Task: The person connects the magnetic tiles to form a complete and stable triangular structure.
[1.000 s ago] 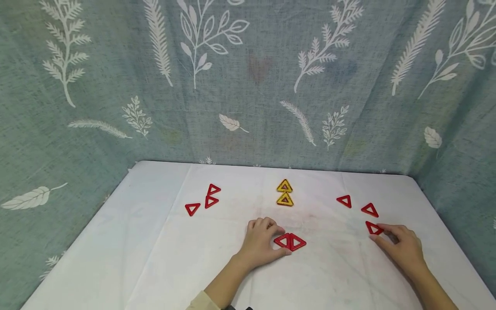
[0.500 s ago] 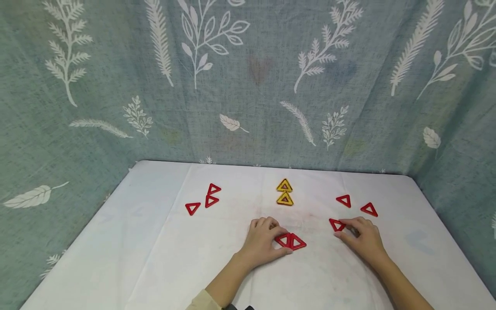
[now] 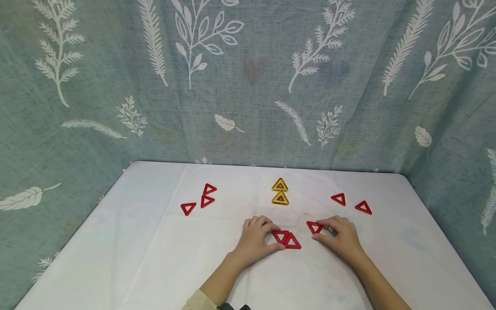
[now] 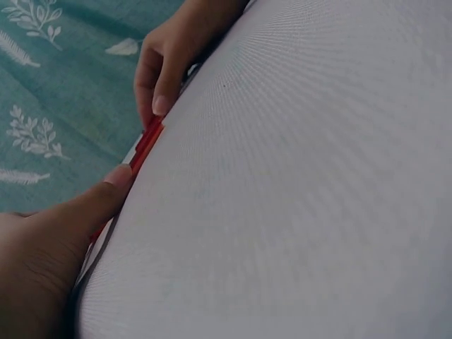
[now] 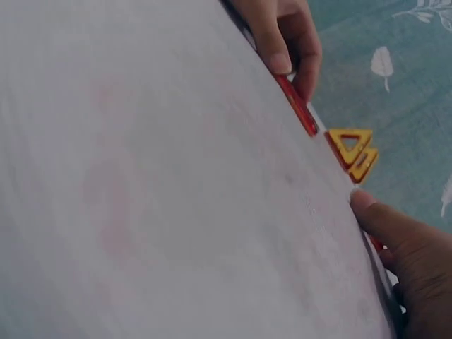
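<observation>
Left hand (image 3: 255, 237) pinches the red pair (image 3: 286, 240), right hand (image 3: 342, 237) pinches a single red triangle (image 3: 311, 227) right of that pair, near but not touching. Imo if the left grip's loose, a crooked bump could knock the pair askew.

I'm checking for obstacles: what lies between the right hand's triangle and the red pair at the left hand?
In the head view, only bare white cloth lies between that triangle and the red pair.
</observation>
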{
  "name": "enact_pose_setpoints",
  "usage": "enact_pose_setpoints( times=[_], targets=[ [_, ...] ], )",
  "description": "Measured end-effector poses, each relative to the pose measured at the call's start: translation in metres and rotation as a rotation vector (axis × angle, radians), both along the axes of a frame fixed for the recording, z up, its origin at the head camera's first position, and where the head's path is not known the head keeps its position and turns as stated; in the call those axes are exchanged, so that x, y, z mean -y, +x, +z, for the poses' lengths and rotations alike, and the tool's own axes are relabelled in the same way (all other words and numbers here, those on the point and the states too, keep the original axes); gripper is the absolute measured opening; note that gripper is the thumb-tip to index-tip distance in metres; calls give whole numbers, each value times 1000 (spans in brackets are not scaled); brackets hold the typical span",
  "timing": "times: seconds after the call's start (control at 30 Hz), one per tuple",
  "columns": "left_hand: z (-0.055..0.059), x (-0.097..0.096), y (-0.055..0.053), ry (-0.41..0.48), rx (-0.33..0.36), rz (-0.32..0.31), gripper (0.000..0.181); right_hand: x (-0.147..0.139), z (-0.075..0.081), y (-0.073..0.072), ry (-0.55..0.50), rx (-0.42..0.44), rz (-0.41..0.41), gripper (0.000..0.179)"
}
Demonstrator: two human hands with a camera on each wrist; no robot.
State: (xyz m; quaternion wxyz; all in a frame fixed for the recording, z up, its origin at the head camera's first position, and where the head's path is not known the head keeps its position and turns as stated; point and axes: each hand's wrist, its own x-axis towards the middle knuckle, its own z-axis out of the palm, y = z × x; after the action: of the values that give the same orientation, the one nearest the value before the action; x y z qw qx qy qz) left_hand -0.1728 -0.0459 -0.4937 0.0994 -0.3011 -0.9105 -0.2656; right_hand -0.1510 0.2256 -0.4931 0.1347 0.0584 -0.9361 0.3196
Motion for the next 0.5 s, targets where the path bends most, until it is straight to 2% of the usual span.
enact_pose_setpoints(
  times=[0.17, 0.37, 0.5],
  targets=[
    [0, 0, 0, 8, -20, 9, 38, 11, 1, 2, 10, 36, 13, 40],
    [0, 0, 3, -1, 12, 5, 39, 16, -1, 10, 16, -30, 40, 40],
    [1, -1, 2, -9, 0, 3, 38, 18, -2, 13, 31, -67, 69, 40]
  ],
)
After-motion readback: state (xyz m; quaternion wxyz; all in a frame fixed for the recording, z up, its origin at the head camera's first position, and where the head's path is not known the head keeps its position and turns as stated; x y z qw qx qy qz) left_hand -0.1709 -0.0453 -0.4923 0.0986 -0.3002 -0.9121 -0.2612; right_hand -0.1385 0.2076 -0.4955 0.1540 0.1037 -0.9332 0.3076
